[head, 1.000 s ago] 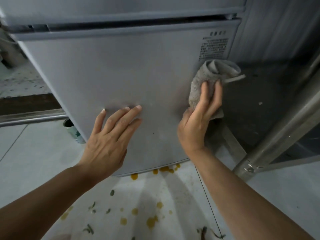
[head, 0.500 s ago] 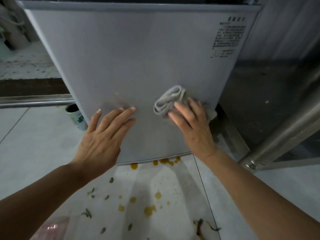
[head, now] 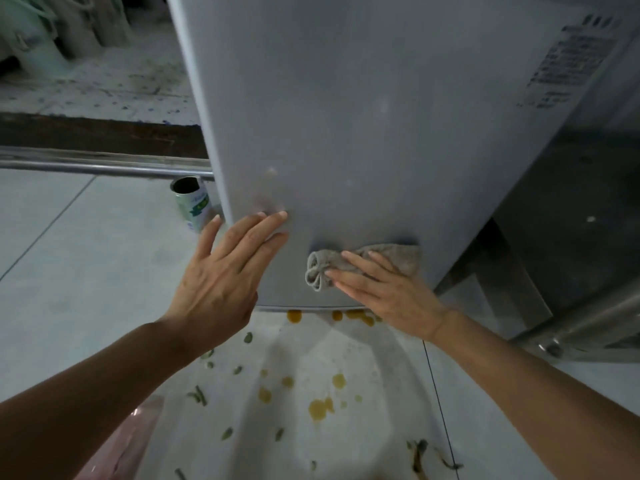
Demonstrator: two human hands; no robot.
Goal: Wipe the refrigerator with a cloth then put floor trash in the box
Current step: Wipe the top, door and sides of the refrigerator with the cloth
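Note:
The grey refrigerator door (head: pixel 363 116) fills the upper middle of the head view. My right hand (head: pixel 384 292) presses a rolled grey-brown cloth (head: pixel 398 259) flat against the door near its bottom edge, fingers straight over it. Flat on the door's lower left part lies my left hand (head: pixel 225 271), fingers spread. Green leaf scraps (head: pixel 227 433) and orange-yellow spots (head: pixel 318 408) litter the white floor below the door. No box is in view.
An open green-and-white can (head: pixel 193 202) stands on the floor at the refrigerator's left corner. A metal rail (head: pixel 104 168) runs along the left. A steel leg and frame (head: pixel 571 327) stand at the right. Pink plastic (head: pixel 124 441) lies at the bottom left.
My right hand has swept the cloth from the door's right edge down and leftwards to near the bottom edge. The view has tilted lower; my left hand stays on the door.

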